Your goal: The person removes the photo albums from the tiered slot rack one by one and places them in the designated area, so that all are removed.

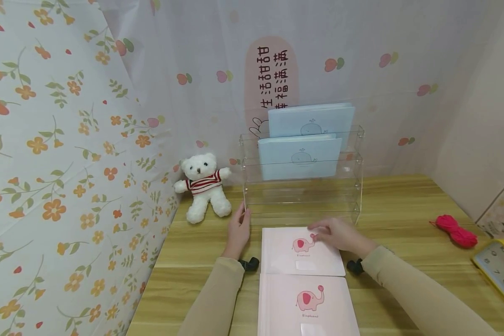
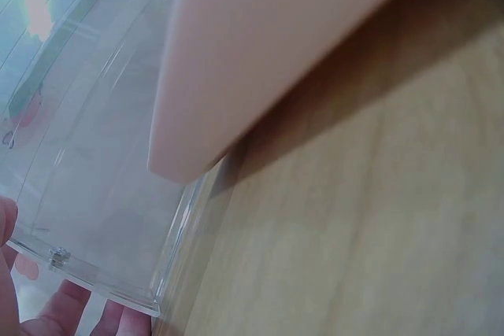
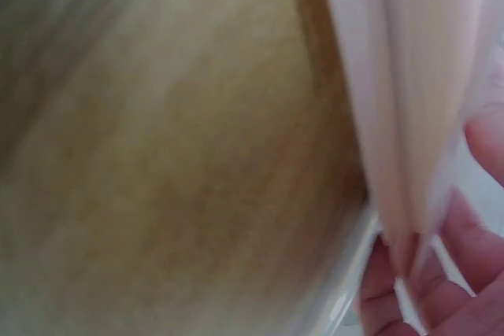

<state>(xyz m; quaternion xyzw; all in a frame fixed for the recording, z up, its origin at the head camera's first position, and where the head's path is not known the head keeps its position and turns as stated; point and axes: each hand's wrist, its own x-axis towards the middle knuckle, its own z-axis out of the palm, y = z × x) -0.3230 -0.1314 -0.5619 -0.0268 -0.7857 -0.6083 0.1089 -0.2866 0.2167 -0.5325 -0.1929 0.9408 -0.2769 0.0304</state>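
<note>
A clear acrylic book rack (image 1: 304, 217) stands on the table, with two pale blue whale-cover books (image 1: 300, 170) upright in its rear tiers. My left hand (image 1: 238, 231) holds the rack's lower left side; in the left wrist view its fingers (image 2: 67, 304) curl around the side panel's edge. In front of the rack is a pink elephant-cover book (image 1: 281, 247). My right hand (image 1: 340, 233) pinches its upper right corner; the right wrist view shows thumb and fingers on either side of its slightly parted layers. Nearest me lies a second pink elephant-cover book (image 1: 285, 303).
Left of the rack sits a white teddy bear (image 1: 203, 186) in a striped sweater. At the right lie a bundle of pink yarn (image 1: 455, 231) and a yellow-framed clock (image 1: 501, 268). Patterned curtains (image 1: 210, 107) hang behind and left of the wooden table (image 1: 403, 200).
</note>
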